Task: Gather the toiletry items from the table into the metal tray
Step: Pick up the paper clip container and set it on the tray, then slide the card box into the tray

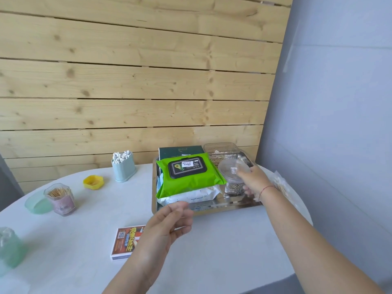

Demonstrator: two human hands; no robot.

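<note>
Head view: an orange printed box [127,242] lies nearest on the white table [212,262], at 9 o'clock of the left hand [169,225]. That hand hovers loosely curled, holding nothing, just before the near rim of the metal tray [212,206]. At 2 o'clock the right hand [254,183] grips a clear lidded jar [233,172] inside the tray, beside the green wipes pack [188,177]. Toothpick jar [60,198], yellow lid [93,182] and cotton-swab holder [124,166] stand well apart at 10 o'clock, bare tabletop between.
</note>
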